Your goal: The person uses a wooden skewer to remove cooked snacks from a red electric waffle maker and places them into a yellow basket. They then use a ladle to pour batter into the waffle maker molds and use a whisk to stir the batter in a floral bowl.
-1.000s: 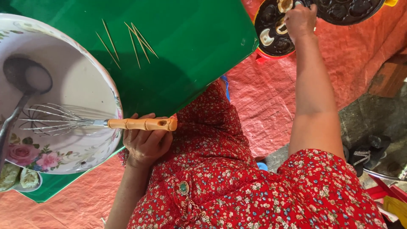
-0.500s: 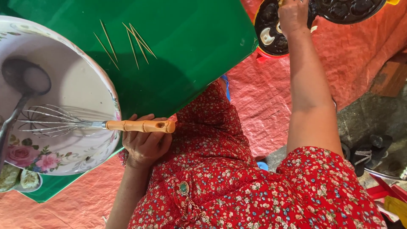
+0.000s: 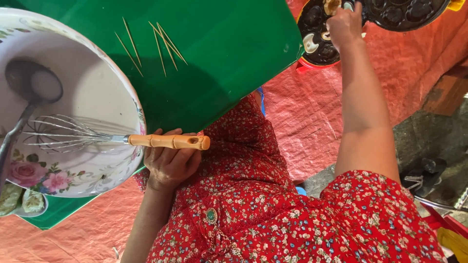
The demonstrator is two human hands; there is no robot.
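Observation:
My left hand [image 3: 168, 163] is curled around the orange handle of a wire whisk [image 3: 168, 141]. The whisk's wires lie inside a large white flowered bowl [image 3: 97, 97] of pale batter. A metal ladle [image 3: 31, 85] also rests in that bowl. My right hand [image 3: 343, 24] reaches far out over a black round pan with several cup-shaped hollows [image 3: 314, 41]. Its fingers are closed on a small pale object [image 3: 347, 6] at the top edge of the view; I cannot tell what that object is. Some hollows hold pale cooked pieces.
The bowl sits on a green board [image 3: 234, 53] with several thin wooden skewers [image 3: 163, 41] lying loose on it. A second dark moulded pan [image 3: 404, 12] sits at the top right. A small dish of green food [image 3: 22, 202] is at the lower left. Red tarp [image 3: 302, 107] covers the ground.
My right hand has shifted slightly over the black pan. My left hand, the whisk and the bowl stay where they were.

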